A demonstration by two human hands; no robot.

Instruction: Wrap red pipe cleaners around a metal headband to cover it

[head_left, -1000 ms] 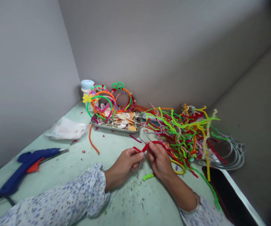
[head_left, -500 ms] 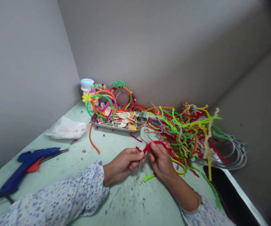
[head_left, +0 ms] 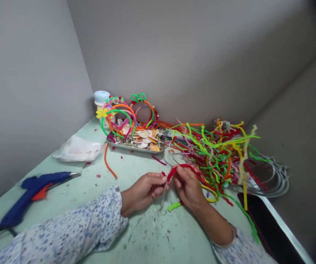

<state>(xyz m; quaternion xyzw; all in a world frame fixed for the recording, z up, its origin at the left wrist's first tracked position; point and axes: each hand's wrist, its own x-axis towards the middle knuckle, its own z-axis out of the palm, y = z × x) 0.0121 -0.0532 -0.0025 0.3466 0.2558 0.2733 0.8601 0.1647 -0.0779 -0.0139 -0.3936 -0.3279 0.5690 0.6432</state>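
Note:
A red pipe cleaner (head_left: 186, 166) runs between my two hands around a thin grey-white wire (head_left: 163, 194). My left hand (head_left: 147, 189) pinches the wire and the short red end between thumb and fingers. Close beside it, my right hand (head_left: 190, 187) has its fingers closed on the red pipe cleaner, which bends over the fingertips. Below the hands lies a short lime-green piece (head_left: 175, 206), its red end partly under my right hand.
Decorated headbands (head_left: 119, 110) rest on a metal tray (head_left: 136, 149) of shells. A blue glue gun (head_left: 31, 194) and plastic bag (head_left: 78, 149) lie left. Tangled pipe cleaners (head_left: 212, 150), coiled wire (head_left: 275, 181) and a dark phone-like object (head_left: 270, 227) are right.
Both hands keep nearly the same pose. The short red end at my left fingertips has turned slightly and shows less above the thumb. The camera view has shifted a little.

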